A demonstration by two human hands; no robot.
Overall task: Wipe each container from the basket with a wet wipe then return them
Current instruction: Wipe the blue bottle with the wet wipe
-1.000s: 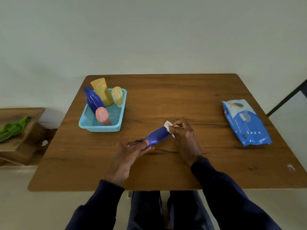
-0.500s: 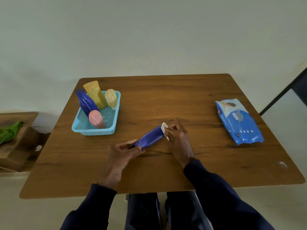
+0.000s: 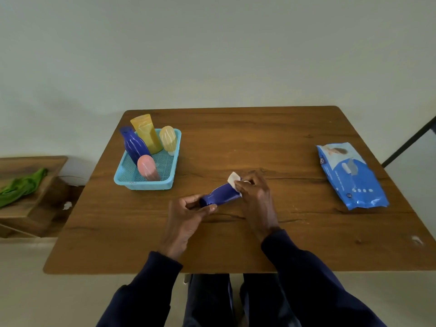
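A dark blue bottle (image 3: 220, 196) lies tilted over the wooden table (image 3: 259, 142) between my hands. My left hand (image 3: 188, 214) pinches its near, lower end. My right hand (image 3: 256, 197) holds a white wet wipe (image 3: 233, 178) against the bottle's far end, hiding that end. The light blue basket (image 3: 144, 184) at the left holds a second blue bottle (image 3: 133, 145), a yellow tube (image 3: 146, 133), a pale yellow container (image 3: 168, 139) and a pink container (image 3: 146, 167).
A blue pack of wet wipes (image 3: 351, 175) lies at the right of the table. A low wooden shelf with a green cloth (image 3: 22, 186) stands on the floor to the left. A dark bar (image 3: 410, 141) crosses the right edge.
My right hand with the wipe stays at the bottle's far end, shifting slightly along it. My left hand keeps its pinch on the near end. The head view has shifted a little.
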